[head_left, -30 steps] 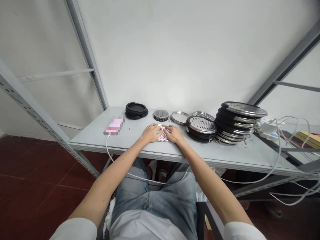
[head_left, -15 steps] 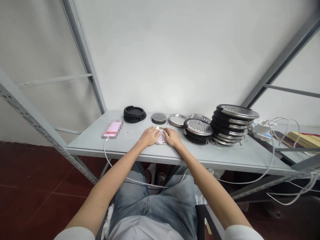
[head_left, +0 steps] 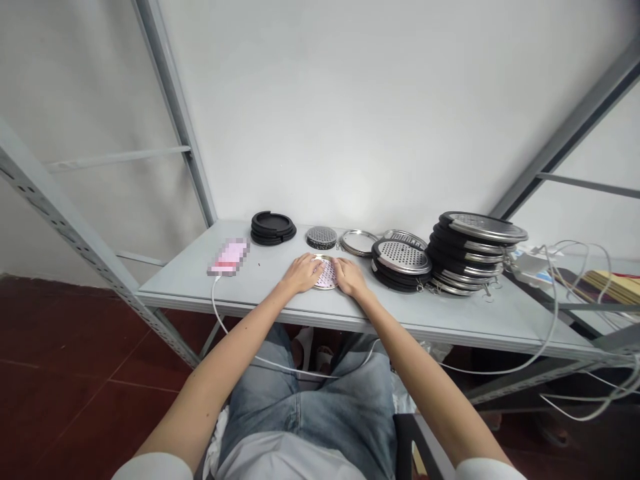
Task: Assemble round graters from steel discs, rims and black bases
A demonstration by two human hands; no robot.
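A round metal disc with holes and a shiny rim (head_left: 326,275) lies on the grey table in front of me. My left hand (head_left: 301,273) rests on its left side, fingers laid over the rim. On its right side sits my right hand (head_left: 350,275), with the thumb side against the edge. Both hands hold the disc between them. Just behind it are a small stack of perforated discs (head_left: 321,235) and an empty metal ring tray (head_left: 359,241). To the right stands a stack of black-rimmed grater discs (head_left: 401,260).
A taller stack of similar discs (head_left: 470,250) stands farther right. Black rings (head_left: 273,228) are piled at the back left. A phone (head_left: 230,257) with a white cable (head_left: 215,300) lies at the left. Metal shelf posts (head_left: 175,107) frame the table (head_left: 270,287).
The view has shifted slightly, so the table items appear a little farther right. Both hands stay on the disc, with hardly any visible movement.
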